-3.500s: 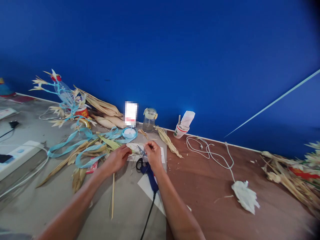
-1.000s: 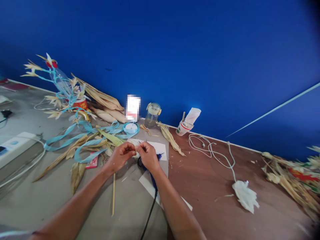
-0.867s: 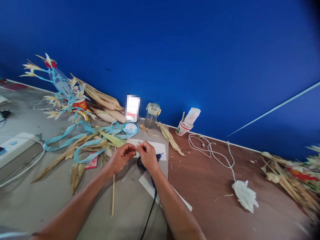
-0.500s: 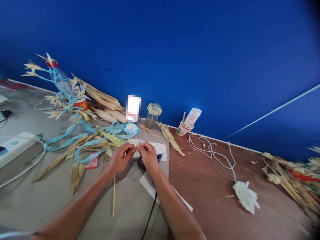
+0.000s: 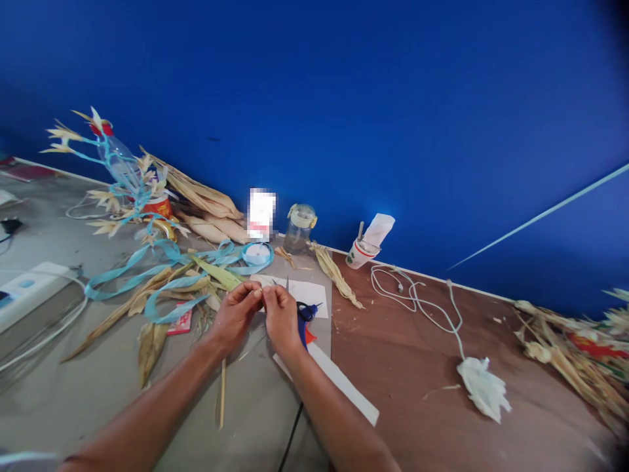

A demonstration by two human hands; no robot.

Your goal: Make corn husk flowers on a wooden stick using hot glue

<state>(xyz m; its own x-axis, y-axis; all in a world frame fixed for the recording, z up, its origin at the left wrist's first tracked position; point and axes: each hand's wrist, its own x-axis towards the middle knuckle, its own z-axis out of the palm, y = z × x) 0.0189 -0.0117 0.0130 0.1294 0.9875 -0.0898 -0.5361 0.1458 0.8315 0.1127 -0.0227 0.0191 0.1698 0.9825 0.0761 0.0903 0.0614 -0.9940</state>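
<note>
Both hands meet over the grey table [image 5: 98,393]. The left hand [image 5: 234,316] and right hand [image 5: 280,318] each pinch thumb and forefinger tight on one small pale husk piece [image 5: 260,294], held just above the tabletop between them. At 3 o'clock of the right hand lie blue-handled scissors [image 5: 305,311]; at 12 o'clock is a white paper sheet [image 5: 307,290], and further on a ribbon spool [image 5: 258,253]. A thin wooden stick [image 5: 221,393] lies at 6 o'clock of the left hand.

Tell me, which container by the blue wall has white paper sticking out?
The red-banded paper cup, right of the glass jar; neither the jar nor the plastic bottle shows any.
</note>
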